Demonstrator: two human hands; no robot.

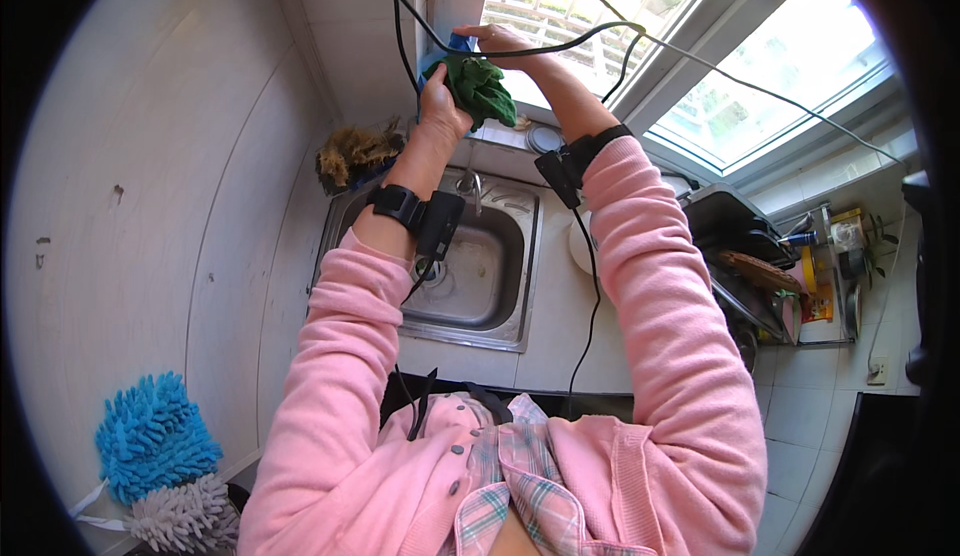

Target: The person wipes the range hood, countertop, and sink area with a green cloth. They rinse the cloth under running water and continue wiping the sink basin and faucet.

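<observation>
Both arms reach forward past the sink to the window ledge. My left hand (441, 108) is closed on a crumpled green cloth (478, 89), its thumb pointing up along the cloth's left side. Just above, my right hand (497, 40) has its fingertips on a small blue thing (461, 43), perhaps a bag or wrapper; its kind does not show clearly. The cloth and a dark cable partly cover it. Below my wrists lies the steel sink (533, 286) with its tap (470, 184).
Dark cables (590, 44) hang across the window. A brown fibrous clump (352, 156) sits at the sink's far left corner. On the right stands a rack (838, 331) with pans and boards. Blue (155, 436) and grey (185, 514) fluffy dusters hang at lower left.
</observation>
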